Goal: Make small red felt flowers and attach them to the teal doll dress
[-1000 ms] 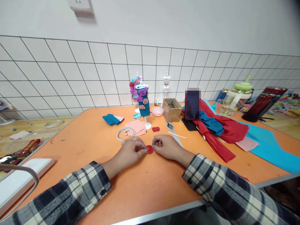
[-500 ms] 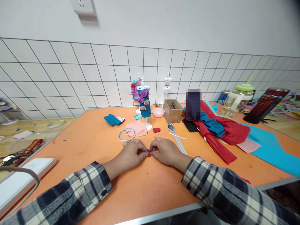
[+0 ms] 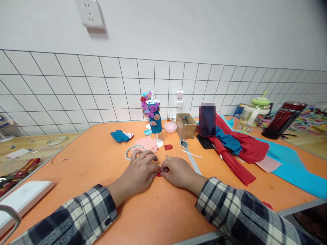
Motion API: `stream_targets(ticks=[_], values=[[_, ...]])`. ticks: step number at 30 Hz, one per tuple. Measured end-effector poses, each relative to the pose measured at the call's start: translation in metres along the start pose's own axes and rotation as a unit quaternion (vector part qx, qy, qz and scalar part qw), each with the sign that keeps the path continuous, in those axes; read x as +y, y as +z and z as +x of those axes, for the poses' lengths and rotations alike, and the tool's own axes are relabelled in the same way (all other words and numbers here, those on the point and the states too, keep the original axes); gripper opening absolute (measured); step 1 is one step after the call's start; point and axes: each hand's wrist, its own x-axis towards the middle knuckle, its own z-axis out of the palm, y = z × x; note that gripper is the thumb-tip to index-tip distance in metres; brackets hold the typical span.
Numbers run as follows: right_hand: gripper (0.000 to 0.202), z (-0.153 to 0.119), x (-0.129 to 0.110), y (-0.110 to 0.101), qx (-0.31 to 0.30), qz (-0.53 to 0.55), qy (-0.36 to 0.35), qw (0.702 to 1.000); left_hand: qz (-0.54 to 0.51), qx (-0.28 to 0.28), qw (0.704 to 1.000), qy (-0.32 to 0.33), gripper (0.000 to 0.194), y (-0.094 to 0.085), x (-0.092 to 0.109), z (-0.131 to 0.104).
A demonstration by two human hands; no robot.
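Observation:
A small red piece [image 3: 158, 174] lies between my two hands over the orange table [image 3: 143, 217], mostly covered by fingertips. My left hand [image 3: 140, 172] has its thumb and index finger at the piece, while its other fingers are spread toward the tape roll [image 3: 127, 153]. With curled fingers, my right hand [image 3: 176, 171] pinches the piece from the right. Just beyond my hands lies a crinkled red piece [image 3: 168, 147]. Behind it stands a small dress form [image 3: 154, 119] in a teal dress with purple and peach flowers.
Pink cloth [image 3: 150, 143] and folded teal cloth [image 3: 119, 136] lie at the back left. A cardboard box [image 3: 186, 127], pink bowl [image 3: 170, 128] and phone [image 3: 207, 119] stand behind. Scissors [image 3: 190, 156], red cloth [image 3: 252, 148], a bottle [image 3: 283, 120] and a white power bank [image 3: 28, 199] flank my arms.
My left hand's outer fingers have lifted and spread from a curled pose. My right hand's fingers have curled in more tightly. The view has tilted up slightly.

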Motion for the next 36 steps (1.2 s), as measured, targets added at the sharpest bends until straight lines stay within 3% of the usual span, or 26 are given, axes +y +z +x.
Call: stream_targets(ticks=[12,20,36], values=[[0.012,0.000,-0.001,-0.007,-0.021,-0.032,0.027,0.999,0.009,-0.024,1.000,0.000,0.019,-0.003,-0.002,0.000],[0.013,-0.002,-0.005,-0.012,-0.005,0.015,0.041,0.999,-0.018,-0.010,1.000,-0.008,0.017,-0.003,0.000,0.000],[0.020,-0.004,-0.013,-0.007,-0.012,-0.068,0.030,0.997,-0.065,-0.040,0.997,-0.030,0.019,-0.001,0.002,0.003]])
